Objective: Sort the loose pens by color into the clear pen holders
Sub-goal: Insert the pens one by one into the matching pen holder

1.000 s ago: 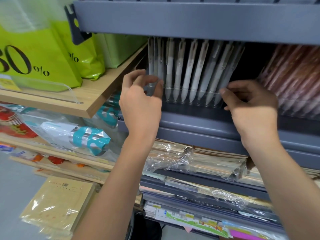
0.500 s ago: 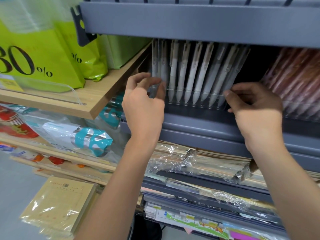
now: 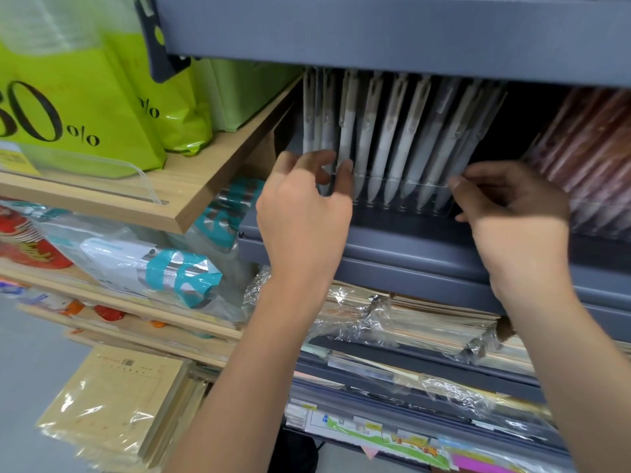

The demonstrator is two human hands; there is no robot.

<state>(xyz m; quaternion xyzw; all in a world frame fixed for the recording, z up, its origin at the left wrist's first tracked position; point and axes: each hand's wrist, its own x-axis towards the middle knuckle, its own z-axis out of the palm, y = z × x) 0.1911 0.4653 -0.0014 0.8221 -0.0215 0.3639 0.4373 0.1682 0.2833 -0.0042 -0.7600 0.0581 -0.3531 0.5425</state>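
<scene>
A clear pen holder (image 3: 403,191) stands on the grey shelf under an upper grey shelf, filled with several white pens (image 3: 386,138) leaning to the right. My left hand (image 3: 304,213) grips the holder's left end, thumb and fingers curled around it and the leftmost pens. My right hand (image 3: 512,206) grips the holder's right end, thumb against its front corner. To the right sits another clear holder with several reddish-brown pens (image 3: 587,155), partly blurred.
The upper grey shelf (image 3: 375,32) hangs low over the pen tops. A wooden shelf (image 3: 205,186) at the left carries green bags (image 3: 78,107). Wrapped notebooks (image 3: 426,322) fill the grey tiers below; a tan wrapped pad (image 3: 116,404) lies at lower left.
Both hands stay on the ends of the white-pen holder with almost no shift. The view has drifted slightly.
</scene>
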